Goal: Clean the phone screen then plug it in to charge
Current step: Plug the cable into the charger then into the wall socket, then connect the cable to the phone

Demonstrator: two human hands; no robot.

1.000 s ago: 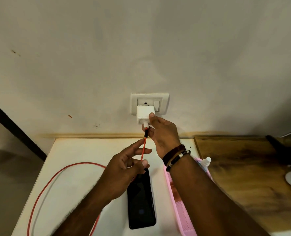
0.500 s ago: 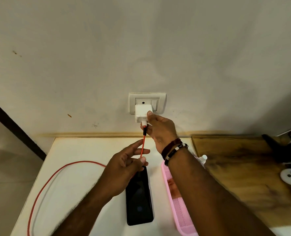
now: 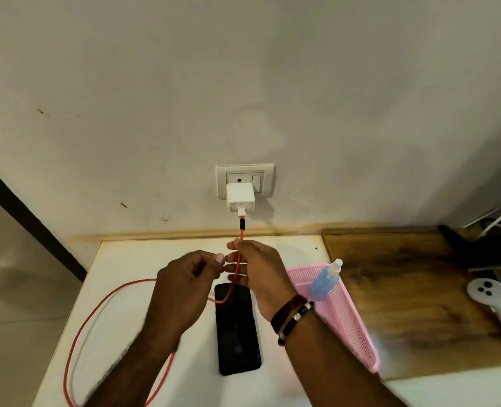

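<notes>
A person's hands meet over a white table (image 3: 120, 289), both on a red cable (image 3: 76, 327) that runs up to a white charger (image 3: 240, 196) plugged into the wall socket (image 3: 265, 179) at 12 o'clock. Right hand (image 3: 261, 274) has fingers curled round the cable just below its black connector; left hand (image 3: 184, 286) pinches the cable w/ thumb & fingertips, the rest looping off toward 8 o'clock. Phone (image 3: 237, 330) lies flat, screen dark, directly below the hands at 6 o'clock, no plug seen in it. Pink basket (image 3: 346, 312) w/ a blue bottle (image 3: 325, 282) sits at 3 o'clock of the phone.
</notes>
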